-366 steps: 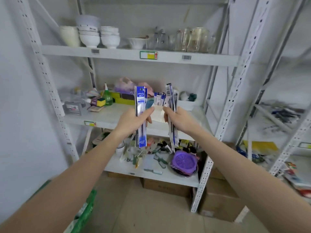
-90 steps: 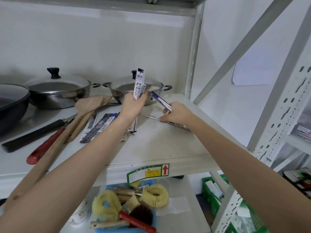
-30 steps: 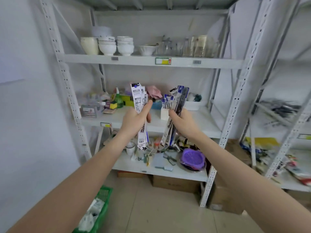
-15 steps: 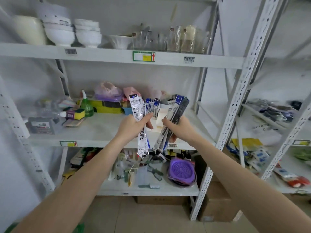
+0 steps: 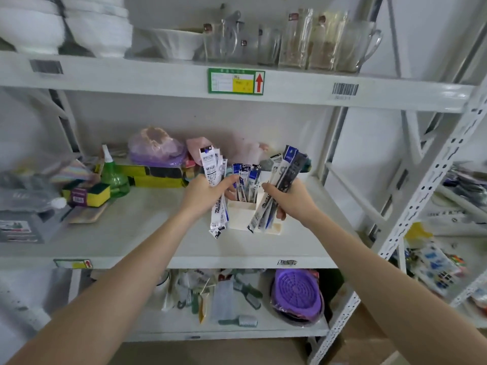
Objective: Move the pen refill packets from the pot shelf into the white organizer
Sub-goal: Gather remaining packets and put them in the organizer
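Pen refill packets: two bunches, one per hand, both held upright over the middle shelf [image 5: 131, 233] just in front of the white organizer [image 5: 241, 216]. Left hand [image 5: 208, 194] fingers curled round the white-label bunch [image 5: 213, 177], lower ends hanging past the organizer's left wall. Right hand [image 5: 291, 197] curled round the dark bunch [image 5: 286, 180], tilted right at the top, lower ends crossing the organizer's right front corner. More blue packets [image 5: 247, 177] already stand inside the organizer between the two hands. Open shelf surface near and left of the organizer, up to the front edge. Green bottle [image 5: 113, 177] and sponges [image 5: 91, 193] well left. Right of the organizer a narrow bare strip, then the perforated upright [image 5: 432, 185]. Upper shelf with glass jugs [image 5: 311, 40] well above the packet tops.
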